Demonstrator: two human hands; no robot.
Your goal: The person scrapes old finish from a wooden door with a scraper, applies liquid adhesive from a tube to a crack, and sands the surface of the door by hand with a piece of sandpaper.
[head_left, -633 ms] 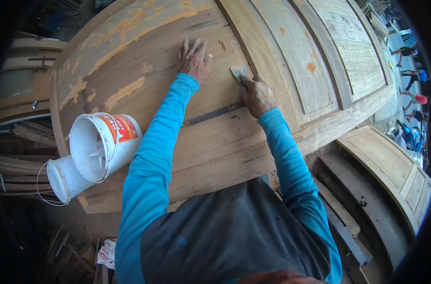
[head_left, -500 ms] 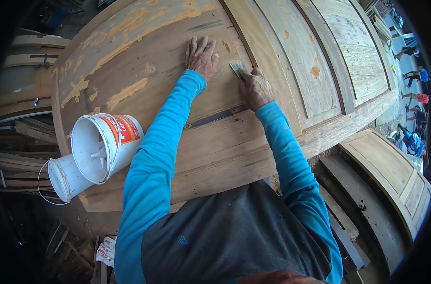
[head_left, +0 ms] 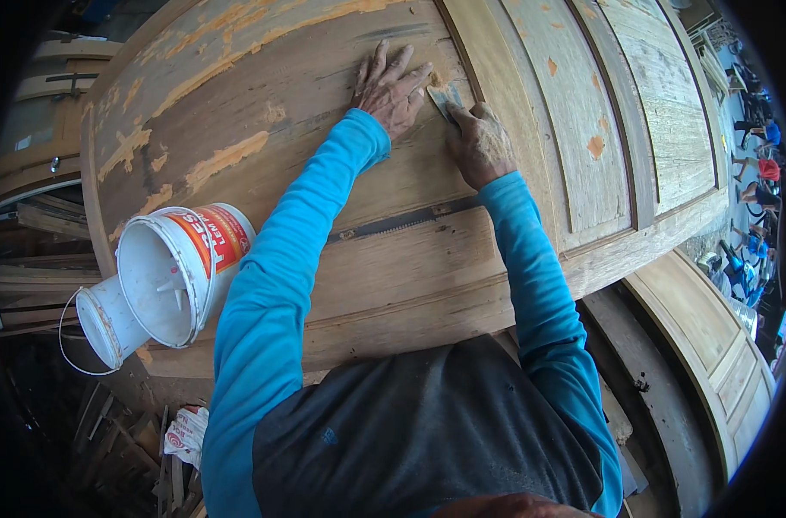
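Both arms in blue sleeves reach up from the lower edge across the wooden door (head_left: 263,121) lying flat. At its near left edge a white bucket (head_left: 179,269) lies tipped on its side. Farther in, the right hand (head_left: 479,142) is bent at the wrist, fingers clamped on a small scraper (head_left: 445,95) pressed to the door – beside the raised panel edge. Just left, the left hand (head_left: 391,86) lies flat, fingers spread apart.

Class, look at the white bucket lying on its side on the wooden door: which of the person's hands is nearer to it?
Left. The left hand lies flat up and right of the white bucket; the right hand, holding a scraper, is farther right.
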